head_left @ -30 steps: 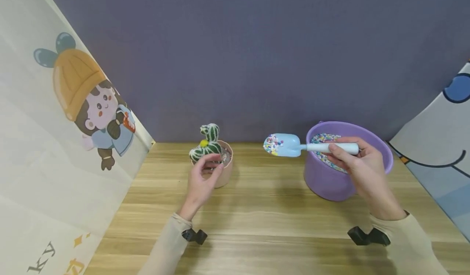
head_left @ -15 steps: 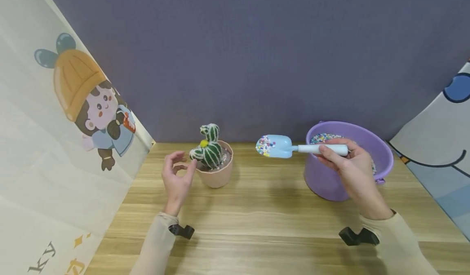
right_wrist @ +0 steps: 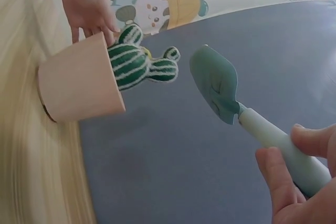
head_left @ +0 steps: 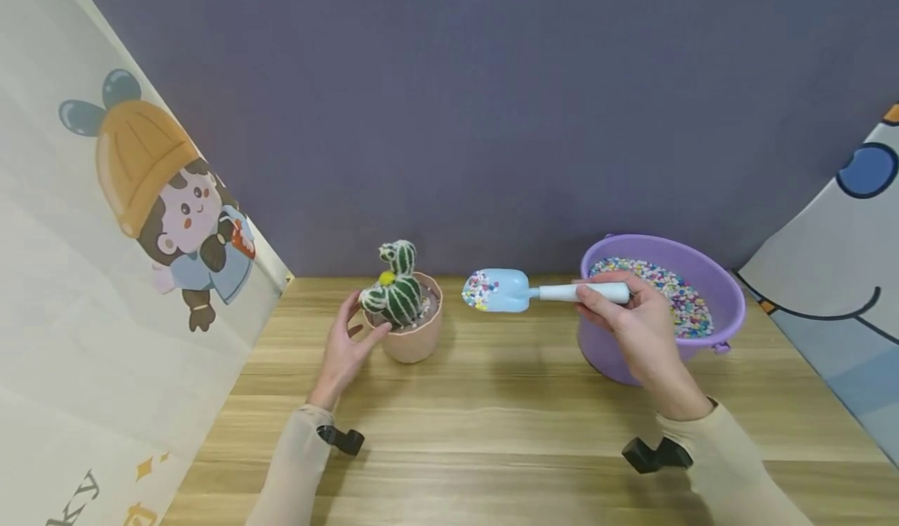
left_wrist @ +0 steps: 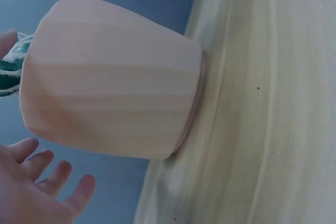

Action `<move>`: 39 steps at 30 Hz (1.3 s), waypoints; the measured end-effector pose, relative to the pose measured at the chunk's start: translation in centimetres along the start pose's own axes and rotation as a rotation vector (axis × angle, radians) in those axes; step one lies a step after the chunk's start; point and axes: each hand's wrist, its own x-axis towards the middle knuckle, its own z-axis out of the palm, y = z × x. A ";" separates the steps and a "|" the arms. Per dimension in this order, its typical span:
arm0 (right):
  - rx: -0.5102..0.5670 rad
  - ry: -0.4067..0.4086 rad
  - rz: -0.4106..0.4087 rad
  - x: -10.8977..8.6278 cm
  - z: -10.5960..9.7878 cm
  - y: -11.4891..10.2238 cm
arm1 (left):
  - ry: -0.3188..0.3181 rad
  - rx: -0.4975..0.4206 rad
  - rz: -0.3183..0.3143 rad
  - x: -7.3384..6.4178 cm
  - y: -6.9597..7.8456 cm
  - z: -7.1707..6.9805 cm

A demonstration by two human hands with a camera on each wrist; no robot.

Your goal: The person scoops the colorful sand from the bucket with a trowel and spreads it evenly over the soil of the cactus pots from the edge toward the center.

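My right hand grips the white handle of a light-blue trowel, held level above the table between pot and bucket. Small multicoloured beads lie on its tip. On the left stands a pink flower pot holding a green striped cactus with a yellow flower. My left hand is at the pot's left side, thumb by the near rim and fingers spread. In the left wrist view, its fingers stand apart beside the pot wall. From the right wrist, the trowel's underside shows and its load is hidden.
A purple bucket with many coloured beads inside stands at the right, partly behind my right hand. The wooden table meets a dark back wall. Printed white panels border both sides.
The trowel has moved left, away from the bucket, with its beads. My left hand has gone from in front of the cactus to the pot's left side.
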 end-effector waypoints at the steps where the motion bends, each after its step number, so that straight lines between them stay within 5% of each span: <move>1: -0.009 0.002 0.003 0.0 0.2 0.2 | -0.006 0.006 0.001 0.0 -0.1 0.0; 29: -0.186 0.009 0.056 2.4 4.8 5.5 | -0.028 0.074 -0.019 0.4 -0.5 0.0; 39: -0.400 -0.010 -0.052 2.9 6.4 6.3 | -0.020 0.055 -0.060 0.4 -0.3 -0.3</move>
